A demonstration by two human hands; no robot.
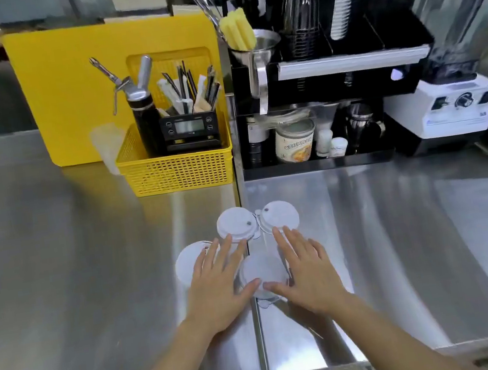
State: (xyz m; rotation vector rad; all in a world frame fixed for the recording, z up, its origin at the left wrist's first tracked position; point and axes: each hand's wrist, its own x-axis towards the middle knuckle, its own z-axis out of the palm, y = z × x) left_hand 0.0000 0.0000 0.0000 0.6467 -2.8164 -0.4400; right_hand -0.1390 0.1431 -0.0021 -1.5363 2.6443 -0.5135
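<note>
Several white lidded cups stand close together on the steel counter [60,273]. The nearest cup [262,271] sits between my two hands. My left hand [219,285] lies flat with straight fingers, its thumb touching that cup's lid, and its fingers cover part of the left cup [189,263]. My right hand [308,273] is also flat, its thumb on the same lid. Two more lidded cups, the back left [236,225] and the back right [280,215], stand just beyond my fingertips.
A yellow basket [176,170] with a whipper bottle, a scale and wrapped straws stands behind the cups. A yellow board [67,93] leans behind it. A black rack [320,111] of cups and tins and a white blender [457,104] fill the back right.
</note>
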